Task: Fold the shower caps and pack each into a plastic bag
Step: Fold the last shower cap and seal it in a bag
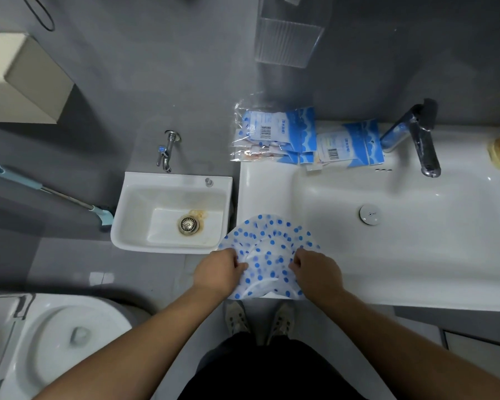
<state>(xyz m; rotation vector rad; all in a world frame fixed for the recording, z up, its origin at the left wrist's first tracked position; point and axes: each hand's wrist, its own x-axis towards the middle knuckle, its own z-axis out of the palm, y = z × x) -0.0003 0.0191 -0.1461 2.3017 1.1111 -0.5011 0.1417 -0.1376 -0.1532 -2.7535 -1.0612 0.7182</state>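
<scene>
blue-dotted shower cap [272, 241] on sink [260, 186]: left hand [218, 271], right hand [318, 272] pinch

Grey wall [127, 67] and floor [70, 264] surround a white washbasin [416, 241] with a chrome faucet [422, 140]. Left of it a small low sink [136, 215] sits under a wall tap [166, 151], and a white toilet [70, 342] stands lower left. A blurred clear fixture [286, 41] on the wall is perhaps a shelf.

Shower cap [267, 249] – thin translucent plastic; washbasin [416, 255] – glossy white ceramic; faucet [422, 140] – polished metal.
</scene>
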